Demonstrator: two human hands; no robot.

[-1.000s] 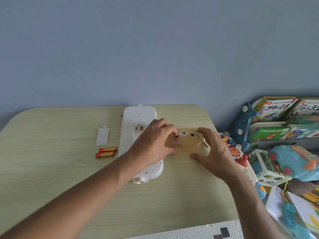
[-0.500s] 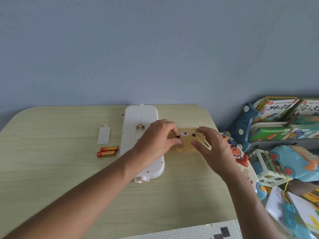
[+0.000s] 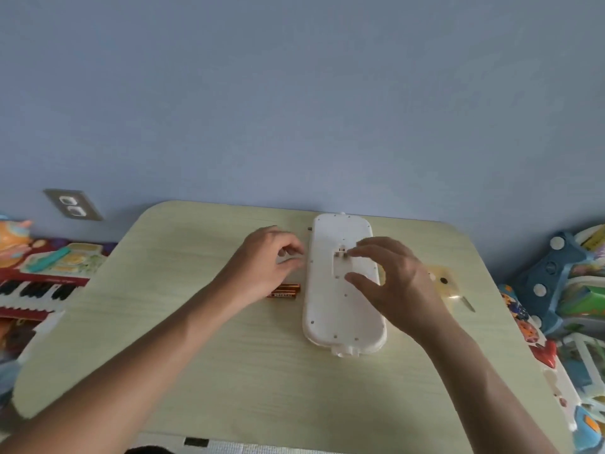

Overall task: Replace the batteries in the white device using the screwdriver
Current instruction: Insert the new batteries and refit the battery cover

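Observation:
The white device [image 3: 343, 322] lies face down on the table [image 3: 196, 339], its battery compartment [image 3: 340, 265] uncovered. My right hand [image 3: 393, 280] hovers over that compartment with spread fingers, index tip at its far end, holding nothing. My left hand [image 3: 265, 260] is just left of the device, fingers pinched around the small white battery cover [image 3: 284, 253], which is mostly hidden. Two orange batteries [image 3: 284, 290] lie beside the left wrist. A yellow bear case [image 3: 447, 283] rests right of the device, with a thin metal tip [image 3: 467, 303] sticking out.
A toy piano [image 3: 36, 290] and other toys sit on the floor to the left, below a wall outlet [image 3: 72, 204]. Blue toys and books [image 3: 556, 273] crowd the right side. A patterned mat [image 3: 196, 442] lies at the table's near edge.
Both hands have let go of the bear case, which now lies on the table. The left hand moved left to the cover, the right hand onto the device. The view shifted left.

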